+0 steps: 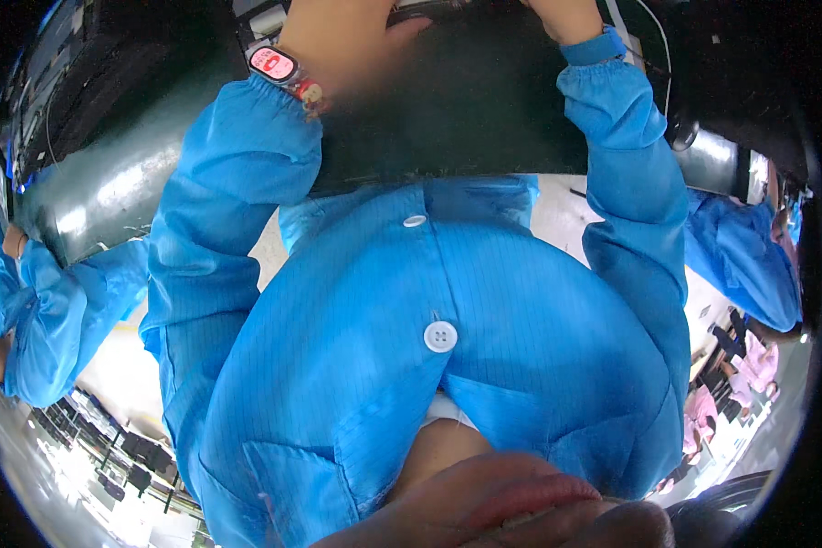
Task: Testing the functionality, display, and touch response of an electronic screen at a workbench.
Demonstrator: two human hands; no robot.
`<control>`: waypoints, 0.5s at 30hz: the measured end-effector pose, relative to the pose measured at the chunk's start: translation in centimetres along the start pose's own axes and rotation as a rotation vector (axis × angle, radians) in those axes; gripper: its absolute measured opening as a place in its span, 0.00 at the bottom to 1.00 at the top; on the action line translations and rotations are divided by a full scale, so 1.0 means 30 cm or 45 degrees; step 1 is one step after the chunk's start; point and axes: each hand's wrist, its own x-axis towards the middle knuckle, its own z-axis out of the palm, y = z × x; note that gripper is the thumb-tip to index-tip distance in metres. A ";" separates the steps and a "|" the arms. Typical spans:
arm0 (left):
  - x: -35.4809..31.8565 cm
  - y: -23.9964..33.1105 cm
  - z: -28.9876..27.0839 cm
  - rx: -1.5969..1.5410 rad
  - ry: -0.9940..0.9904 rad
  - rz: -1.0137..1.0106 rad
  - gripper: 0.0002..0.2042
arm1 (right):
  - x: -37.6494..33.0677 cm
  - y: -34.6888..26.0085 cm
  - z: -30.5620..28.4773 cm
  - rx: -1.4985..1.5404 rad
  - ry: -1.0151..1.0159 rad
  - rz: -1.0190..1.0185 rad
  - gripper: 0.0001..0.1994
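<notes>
At the top edge, my left hand point(347, 32) reaches over a dark green work surface point(457, 119). Its thumb sticks out to the right, while the other fingers lie beyond the picture. A wristband with a lit screen point(273, 63) and a small charm circles that wrist. Farther right, only the wrist and lower part of my right hand point(564, 16) show, with a blue band point(595, 47) round the wrist. Its fingers are cut off by the top edge, so what either hand holds cannot be seen. Both sleeves are blue and gathered at the cuffs.
The near edge of the work surface runs close to my blue coat point(356, 265). A pale cable point(659, 27) curves at the upper right. Other people in blue sit at the left point(64, 310) and right point(744, 260); people in pink point(753, 365) are farther off.
</notes>
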 end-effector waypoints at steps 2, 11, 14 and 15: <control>-0.004 -0.009 0.005 -0.014 0.034 -0.002 0.24 | 0.001 0.022 0.007 -0.037 0.001 -0.036 0.11; -0.016 -0.001 0.021 0.028 0.039 0.002 0.24 | -0.005 0.024 0.024 -0.286 0.084 -0.161 0.12; -0.003 0.015 0.000 0.041 -0.026 -0.031 0.24 | -0.006 0.024 0.008 -0.321 0.028 -0.218 0.12; 0.002 0.015 -0.002 0.039 -0.058 -0.047 0.24 | -0.006 0.019 0.006 -0.306 -0.018 -0.179 0.12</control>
